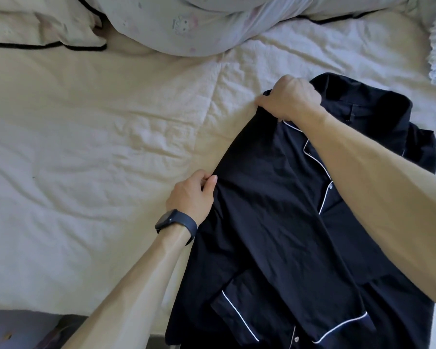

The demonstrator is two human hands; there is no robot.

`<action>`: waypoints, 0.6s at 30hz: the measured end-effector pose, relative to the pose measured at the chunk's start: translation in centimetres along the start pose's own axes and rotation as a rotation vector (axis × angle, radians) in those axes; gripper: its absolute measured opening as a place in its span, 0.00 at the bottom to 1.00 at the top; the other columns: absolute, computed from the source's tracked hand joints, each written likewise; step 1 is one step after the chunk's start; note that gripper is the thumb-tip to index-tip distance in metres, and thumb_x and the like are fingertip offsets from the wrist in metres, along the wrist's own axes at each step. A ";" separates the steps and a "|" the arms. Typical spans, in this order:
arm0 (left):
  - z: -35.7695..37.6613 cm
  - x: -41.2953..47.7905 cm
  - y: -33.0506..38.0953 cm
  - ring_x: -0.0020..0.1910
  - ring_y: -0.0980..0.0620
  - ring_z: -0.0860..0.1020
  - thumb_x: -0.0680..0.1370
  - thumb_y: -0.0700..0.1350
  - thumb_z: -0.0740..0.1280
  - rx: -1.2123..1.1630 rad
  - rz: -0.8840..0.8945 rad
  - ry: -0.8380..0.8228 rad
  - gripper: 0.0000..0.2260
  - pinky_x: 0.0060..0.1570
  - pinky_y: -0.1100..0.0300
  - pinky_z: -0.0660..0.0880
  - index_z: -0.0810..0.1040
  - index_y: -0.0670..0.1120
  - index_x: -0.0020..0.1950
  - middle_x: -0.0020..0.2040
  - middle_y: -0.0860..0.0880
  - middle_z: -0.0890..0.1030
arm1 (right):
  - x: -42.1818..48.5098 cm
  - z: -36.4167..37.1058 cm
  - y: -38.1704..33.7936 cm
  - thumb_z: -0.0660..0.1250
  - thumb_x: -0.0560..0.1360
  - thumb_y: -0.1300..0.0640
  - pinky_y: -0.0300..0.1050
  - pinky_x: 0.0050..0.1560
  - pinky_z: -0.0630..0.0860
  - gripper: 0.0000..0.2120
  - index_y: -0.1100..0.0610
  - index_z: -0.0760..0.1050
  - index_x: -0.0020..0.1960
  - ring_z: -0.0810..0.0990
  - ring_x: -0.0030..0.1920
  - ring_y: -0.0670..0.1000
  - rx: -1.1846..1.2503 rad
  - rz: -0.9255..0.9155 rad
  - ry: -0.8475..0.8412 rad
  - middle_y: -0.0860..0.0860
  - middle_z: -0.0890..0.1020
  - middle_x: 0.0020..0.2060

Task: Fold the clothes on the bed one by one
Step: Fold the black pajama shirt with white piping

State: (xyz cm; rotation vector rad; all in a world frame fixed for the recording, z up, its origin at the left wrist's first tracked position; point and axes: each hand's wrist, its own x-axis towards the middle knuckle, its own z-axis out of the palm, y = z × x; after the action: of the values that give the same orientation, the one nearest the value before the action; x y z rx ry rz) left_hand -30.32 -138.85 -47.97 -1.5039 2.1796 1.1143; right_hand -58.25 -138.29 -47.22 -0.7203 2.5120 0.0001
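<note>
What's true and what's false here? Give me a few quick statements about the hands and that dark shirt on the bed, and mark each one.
1. The left hand pinches the side edge of the dark shirt. True.
2. The right hand lies flat on a pillow. False: it grips the shirt at the shoulder, next to the collar.
3. A watch sits on the left wrist. True.
4. The shirt's piping is red. False: it is white.
5. The shirt lies on the light bedcover. True.
</note>
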 end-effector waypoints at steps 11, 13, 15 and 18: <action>0.2 0.8 -0.9 0.39 0.59 0.76 0.77 0.61 0.68 -0.028 0.017 -0.092 0.15 0.34 0.62 0.70 0.79 0.54 0.58 0.39 0.59 0.76 | -1.9 2.1 1.5 0.72 0.77 0.48 0.38 0.42 0.78 0.11 0.50 0.82 0.56 0.80 0.42 0.45 0.880 0.107 -0.093 0.44 0.82 0.42; 0.4 0.6 -0.3 0.45 0.54 0.78 0.78 0.63 0.64 -0.010 0.022 -0.089 0.18 0.40 0.59 0.73 0.78 0.53 0.61 0.44 0.60 0.77 | -5.2 2.1 3.1 0.71 0.76 0.45 0.32 0.47 0.75 0.12 0.47 0.81 0.57 0.81 0.45 0.39 0.820 0.102 0.051 0.41 0.83 0.45; 0.4 0.8 0.9 0.51 0.51 0.78 0.78 0.66 0.61 -0.009 0.029 -0.075 0.21 0.50 0.55 0.77 0.76 0.53 0.61 0.51 0.59 0.78 | -10.0 2.6 5.4 0.70 0.77 0.45 0.24 0.42 0.69 0.09 0.45 0.79 0.55 0.79 0.41 0.33 0.798 0.170 0.177 0.39 0.82 0.43; 0.4 2.0 3.3 0.49 0.48 0.78 0.77 0.68 0.61 -0.011 0.029 -0.079 0.21 0.50 0.52 0.77 0.75 0.52 0.56 0.50 0.54 0.80 | -17.9 5.1 10.7 0.70 0.77 0.46 0.29 0.47 0.71 0.08 0.47 0.78 0.54 0.79 0.43 0.36 0.773 0.339 0.250 0.39 0.82 0.42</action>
State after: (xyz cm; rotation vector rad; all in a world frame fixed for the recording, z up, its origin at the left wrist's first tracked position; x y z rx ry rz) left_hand -34.16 -139.36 -48.04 -1.4122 2.1518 1.1767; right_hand -48.09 -119.54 -44.46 0.0257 2.5249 -0.9289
